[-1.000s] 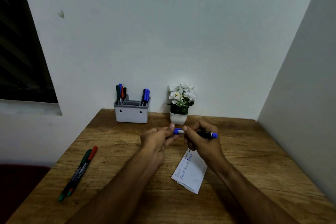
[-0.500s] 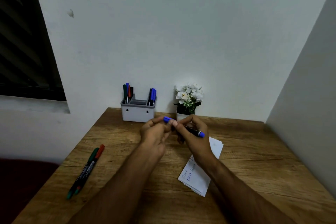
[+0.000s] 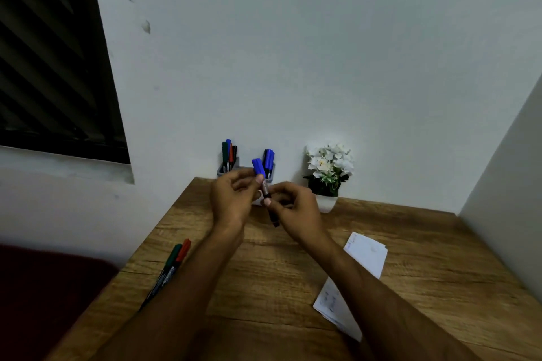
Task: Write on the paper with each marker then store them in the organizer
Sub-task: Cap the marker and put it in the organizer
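Nearest me, low and right of centre in the frame, the paper (image 3: 356,281) lies flat on the wooden desk (image 3: 425,258), partly hidden under my right forearm, with faint writing on it. To the lower left, two loose markers (image 3: 171,264), one green-capped and one red-capped, lie side by side near the desk's left edge. Up at the middle of the frame both my hands meet above the desk around the blue marker (image 3: 265,192), which stands nearly upright with its blue cap on top. My right hand (image 3: 296,211) has its fingers (image 3: 281,189) curled round the dark lower barrel. My left hand (image 3: 231,199) pinches the marker just under the cap between thumb and fingertips, the other fingers loosely bent. Behind my hands, against the white wall, the grey organizer (image 3: 231,168) is mostly covered; green, blue, red and black markers stand in its left compartment and blue ones in its right. Right of it sits a small white pot of white flowers (image 3: 328,173).
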Demonstrator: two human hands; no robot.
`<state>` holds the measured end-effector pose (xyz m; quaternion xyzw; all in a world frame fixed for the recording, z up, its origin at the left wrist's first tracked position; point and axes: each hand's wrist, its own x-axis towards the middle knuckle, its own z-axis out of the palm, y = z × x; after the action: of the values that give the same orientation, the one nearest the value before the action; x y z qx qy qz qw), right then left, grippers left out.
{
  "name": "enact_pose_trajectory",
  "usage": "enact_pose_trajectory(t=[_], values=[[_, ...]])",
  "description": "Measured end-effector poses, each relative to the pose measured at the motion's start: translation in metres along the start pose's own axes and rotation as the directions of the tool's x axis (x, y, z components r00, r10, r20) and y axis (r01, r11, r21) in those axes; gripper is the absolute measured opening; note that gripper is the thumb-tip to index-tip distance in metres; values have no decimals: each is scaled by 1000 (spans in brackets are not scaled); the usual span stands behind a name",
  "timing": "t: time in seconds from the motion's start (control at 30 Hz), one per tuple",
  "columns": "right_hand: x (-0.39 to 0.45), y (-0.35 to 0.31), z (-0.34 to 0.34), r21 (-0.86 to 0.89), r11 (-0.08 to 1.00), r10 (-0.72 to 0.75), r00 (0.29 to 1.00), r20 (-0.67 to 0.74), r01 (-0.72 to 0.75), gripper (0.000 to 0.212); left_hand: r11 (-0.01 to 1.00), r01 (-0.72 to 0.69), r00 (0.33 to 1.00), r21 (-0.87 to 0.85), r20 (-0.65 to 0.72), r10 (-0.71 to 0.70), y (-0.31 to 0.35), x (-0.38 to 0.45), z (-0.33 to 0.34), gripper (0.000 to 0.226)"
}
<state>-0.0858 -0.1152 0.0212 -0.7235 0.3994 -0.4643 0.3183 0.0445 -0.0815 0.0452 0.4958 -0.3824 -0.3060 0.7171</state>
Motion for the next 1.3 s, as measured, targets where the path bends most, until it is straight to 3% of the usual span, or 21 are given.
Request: enact_pose_trajectory(t=[0.23,0.43,0.6,0.87,0.93,1.07,1.13,1.3], values=[[59,-16,44,-93,994,-67,996,-65,61,17,939,-190,981,288,27,191,5,48,-26,33],[107,-28,71,-94,986,-151,972,-179,136,13,883,-294,954,366,61,293,21,102,-32,26],[125,-21,85,-134,985,-128,975,-179,105,15,871,-278,959,406,60,277,10,127,-33,23],[129,0,96,-268,963,-6,999,-31,-3,11,809,-141,987,570,19,159,-23,132,-42,26],[128,1,97,-266,964,-14,999,-43,2,19,795,-102,991,598,-8,134,-24,131,-41,28],[120,-2,94,-170,985,-47,998,-47,39,77,784,-72,992,617,-34,118,-24,130,-40,26],[121,0,93,-171,980,-104,995,1,103,93,773,-69,991,631,-44,124,-24,128,-39,23],[121,-4,92,-234,961,-140,988,58,150,78,731,-65,991,680,-40,125,-21,127,-35,26]])
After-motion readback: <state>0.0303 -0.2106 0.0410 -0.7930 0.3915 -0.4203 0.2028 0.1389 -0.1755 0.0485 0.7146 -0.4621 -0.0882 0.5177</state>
